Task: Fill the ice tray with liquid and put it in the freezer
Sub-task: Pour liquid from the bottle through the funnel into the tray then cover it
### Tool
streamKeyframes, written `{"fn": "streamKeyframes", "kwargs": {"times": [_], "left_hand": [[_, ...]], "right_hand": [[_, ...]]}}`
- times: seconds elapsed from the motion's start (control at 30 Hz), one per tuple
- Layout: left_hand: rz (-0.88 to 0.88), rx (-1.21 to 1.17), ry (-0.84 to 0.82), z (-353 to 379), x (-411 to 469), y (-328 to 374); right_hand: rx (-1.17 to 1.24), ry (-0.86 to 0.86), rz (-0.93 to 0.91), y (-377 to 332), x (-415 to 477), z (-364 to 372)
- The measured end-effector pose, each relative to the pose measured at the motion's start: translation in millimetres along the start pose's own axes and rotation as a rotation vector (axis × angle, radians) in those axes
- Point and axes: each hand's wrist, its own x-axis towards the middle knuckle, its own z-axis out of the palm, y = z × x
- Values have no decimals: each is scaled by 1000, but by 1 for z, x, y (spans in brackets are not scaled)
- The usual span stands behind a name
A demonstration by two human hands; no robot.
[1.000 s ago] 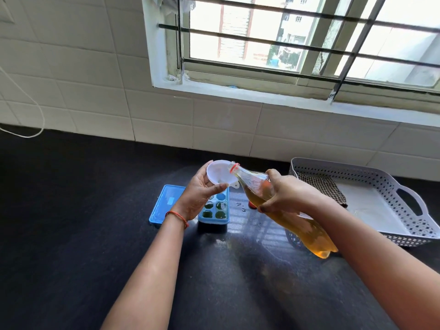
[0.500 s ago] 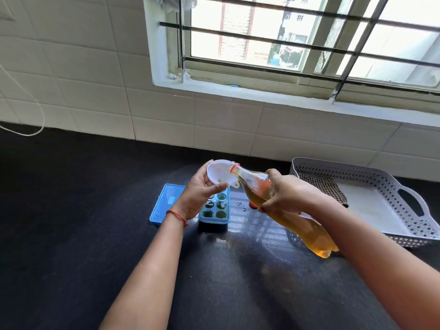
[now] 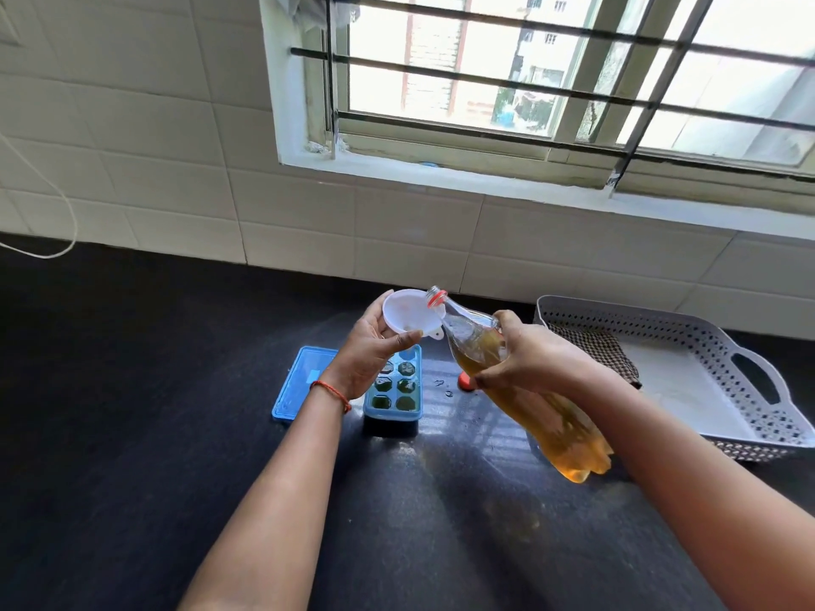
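A blue ice tray (image 3: 394, 398) sits on the black counter (image 3: 132, 412), and several of its cells hold dark liquid. My left hand (image 3: 368, 352) grips a white funnel (image 3: 408, 311) just above the tray's far end. My right hand (image 3: 527, 361) holds a clear plastic bottle (image 3: 542, 412) of amber liquid, tilted with its open mouth at the funnel's rim. The tray's blue lid (image 3: 300, 383) lies flat to the left of the tray. An orange bottle cap (image 3: 464, 381) rests on the counter behind the bottle.
A grey perforated basket (image 3: 723, 346) with a checked cloth (image 3: 595, 346) inside stands at the right. A tiled wall and barred window rise behind the counter. A white cord (image 3: 57, 213) hangs at the far left. Small drops lie beside the tray.
The bottle's mouth has lifted slightly at the funnel's rim. Both hands stay almost where they were.
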Motion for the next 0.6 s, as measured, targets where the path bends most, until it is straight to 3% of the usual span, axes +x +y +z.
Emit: {"fn": "streamKeyframes", "kwargs": {"times": [0.6], "left_hand": [[16, -43, 13, -1, 9, -3]], "right_hand": [[-101, -23, 32, 1, 19, -1]]}}
